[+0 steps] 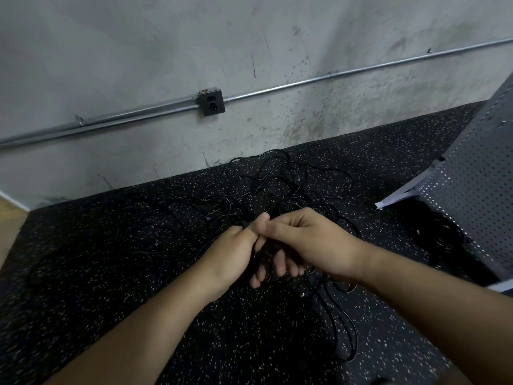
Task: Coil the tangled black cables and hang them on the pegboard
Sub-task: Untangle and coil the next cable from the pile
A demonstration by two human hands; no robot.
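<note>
The floor (111,273) carries everything, so the work is done low, where the mess lies. The pegboard (477,173) leans at the right, near the pile, so a finished coil would have a short way to go. The black cables (277,184) sprawl in a loose tangle by the wall (138,37), with strands trailing toward the person. The left hand (230,254) has its grip clamped on a gathered bunch — likely as an anchor. The right hand (311,240) pinches the same bunch, touching the left — probably forming a loop.

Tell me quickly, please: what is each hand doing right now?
The left hand is closed, gripping the black cables.
The right hand is closed, pinching the same bundle.
</note>
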